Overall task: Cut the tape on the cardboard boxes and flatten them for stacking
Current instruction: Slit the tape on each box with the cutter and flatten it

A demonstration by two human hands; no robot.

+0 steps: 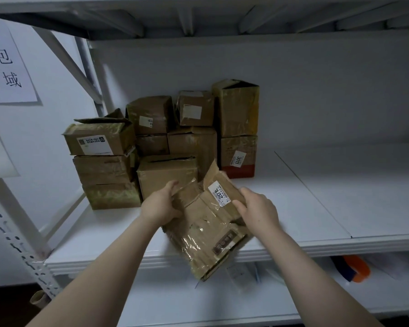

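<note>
A crumpled brown cardboard box [208,228] with glossy tape and a white label hangs tilted over the front edge of the white shelf [316,208]. My left hand [161,204] grips its upper left side. My right hand [257,211] grips its upper right side, fingers curled over the edge by the label. One torn flap sticks up between the hands. Behind it stands a pile of several taped cardboard boxes [165,142], stacked two and three high against the back wall.
A slotted white upright [21,251] runs down the left. Paper signs [5,62] hang at the upper left. On the lower shelf lie an orange and blue object [354,267] and some papers. The shelf's right half is bare.
</note>
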